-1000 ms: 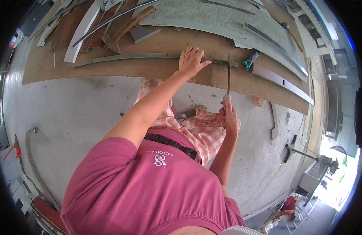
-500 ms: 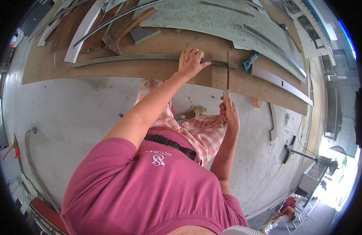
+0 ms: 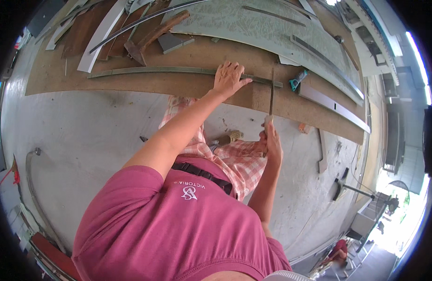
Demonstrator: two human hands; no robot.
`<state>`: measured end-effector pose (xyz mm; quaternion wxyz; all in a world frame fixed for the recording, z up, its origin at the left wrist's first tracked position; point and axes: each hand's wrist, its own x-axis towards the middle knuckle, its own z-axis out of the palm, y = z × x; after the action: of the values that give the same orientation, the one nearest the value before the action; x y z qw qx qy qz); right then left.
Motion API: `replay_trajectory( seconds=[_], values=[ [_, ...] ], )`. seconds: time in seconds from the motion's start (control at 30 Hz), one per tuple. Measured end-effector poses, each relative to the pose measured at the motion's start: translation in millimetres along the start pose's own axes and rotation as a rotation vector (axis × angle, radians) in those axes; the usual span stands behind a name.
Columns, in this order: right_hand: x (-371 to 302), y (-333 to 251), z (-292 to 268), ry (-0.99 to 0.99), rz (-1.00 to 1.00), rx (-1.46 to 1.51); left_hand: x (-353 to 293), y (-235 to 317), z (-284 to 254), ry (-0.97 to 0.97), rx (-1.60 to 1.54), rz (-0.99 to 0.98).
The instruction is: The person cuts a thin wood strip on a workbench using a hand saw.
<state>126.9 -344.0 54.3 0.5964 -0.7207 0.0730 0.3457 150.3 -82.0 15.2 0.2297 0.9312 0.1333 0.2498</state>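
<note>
**Guarding Against Slip and Wander: Hazards Noted at the Crossing Point**

Head view, left side. From where I stood, the long green-grey strip [image 3: 155, 70] lay left to right along the front of the brown work board [image 3: 131, 84]. The left hand [image 3: 229, 80] was clasped over the strip from above, thumb extended to the right. Its pressure could not be judged by eye.

Head view, right side. The right hand [image 3: 273, 143] was wrapped around the handle of a slim blade-like tool [image 3: 271, 99], which crossed the strip near its right end. Whether the blade bore on the strip or passed just above it, I could not tell.

Hazard 1: rotation. The hand held the strip on one side of the crossing only; a hard stroke could have swung or rattled the short end.

Hazard 2: wander. The thumb pointed toward the blade. A skid to the left, caused by a tilted stroke, could have nicked it.

Hazard 3: binding. The blade appeared narrow; twisting the wrist might have bent or jammed it.

Hazard 4: obstruction. A teal-handled tool [image 3: 298, 80] lay just beyond the strip's end, near a silver bar [image 3: 328, 105]; a shifting strip could have knocked the former.
</note>
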Motion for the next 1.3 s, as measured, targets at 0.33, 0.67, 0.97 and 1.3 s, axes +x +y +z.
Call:
replay_trajectory(
  seconds=[0.33,0.67,0.97,1.3],
  values=[
    [-60,-23,0,0.030,-0.286,0.464,-1,-5,-2,0.078,0.009,0.047],
    [-36,23,76,-0.084,-0.055,0.256,3,-29,-22,0.157,-0.308,0.025],
    [-25,32,85,-0.128,-0.047,0.220,-5,-81,-52,0.278,0.276,-0.040],
    [-18,8,81,-0.083,-0.027,0.032,-8,-81,-50,0.204,0.297,-0.102]
  ],
)
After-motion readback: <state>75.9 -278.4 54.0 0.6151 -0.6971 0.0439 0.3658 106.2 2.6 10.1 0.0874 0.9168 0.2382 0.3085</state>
